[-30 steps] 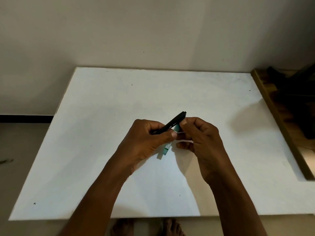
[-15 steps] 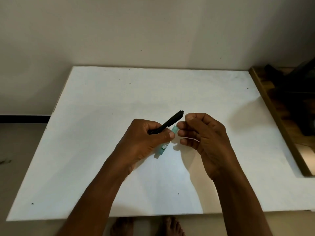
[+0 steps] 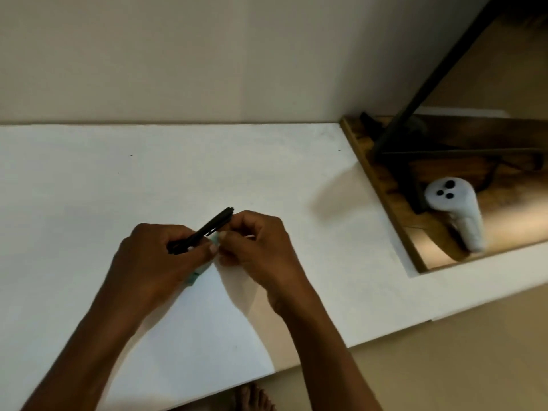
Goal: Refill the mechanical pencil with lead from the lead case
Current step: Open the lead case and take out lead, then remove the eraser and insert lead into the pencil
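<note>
My left hand [image 3: 160, 259] grips a black mechanical pencil [image 3: 207, 228], which slants up to the right with its end near my right fingers. The same hand also holds a teal lead case [image 3: 197, 274]; only its lower end and a bit near the thumb show. My right hand [image 3: 255, 247] is pinched shut right beside the left thumb, at the top of the case. A lead between the fingers is too thin to make out. Both hands hover just above the white table [image 3: 89, 179].
A wooden tray [image 3: 394, 203] lies at the table's right with a white controller [image 3: 453, 209] and the dark legs of a stand [image 3: 415, 114] on it. The wall runs close behind the table. My bare feet [image 3: 252, 398] show under the front edge.
The camera has swung right and tilted, which brings the tray and the controller into view. My right hand has closed back in against the left thumb after drawing slightly away.
</note>
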